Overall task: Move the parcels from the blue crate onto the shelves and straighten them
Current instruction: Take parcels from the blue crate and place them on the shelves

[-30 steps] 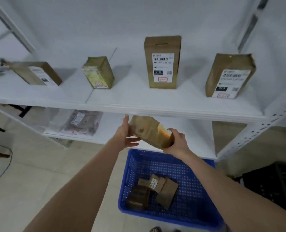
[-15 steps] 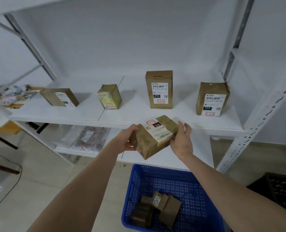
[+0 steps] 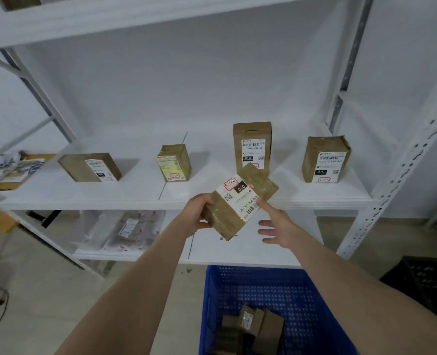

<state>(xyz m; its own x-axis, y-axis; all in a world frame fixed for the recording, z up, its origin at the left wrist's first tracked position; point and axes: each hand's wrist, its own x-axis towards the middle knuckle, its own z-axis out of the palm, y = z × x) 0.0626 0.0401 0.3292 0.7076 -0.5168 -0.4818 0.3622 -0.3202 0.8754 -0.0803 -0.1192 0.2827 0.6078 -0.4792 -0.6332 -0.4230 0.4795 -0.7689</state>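
Observation:
My left hand grips a brown taped parcel by its left end and holds it tilted, white label up, in front of the middle shelf. My right hand is just to the parcel's right, fingers spread, a fingertip near its edge. Several brown parcels stand on that shelf: a low box, a small box, a tall box and a box at the right. The blue crate on the floor below holds several more parcels.
A clear plastic bag parcel lies on the lower shelf. White perforated uprights frame the rack's right side. A cluttered cardboard tray sits at far left. A black crate stands on the floor at right. An upper shelf runs overhead.
The parcel rose from in front of the lower shelf to middle-shelf height and was turned label-up. My right hand has let go and opened; the left hand keeps the grip.

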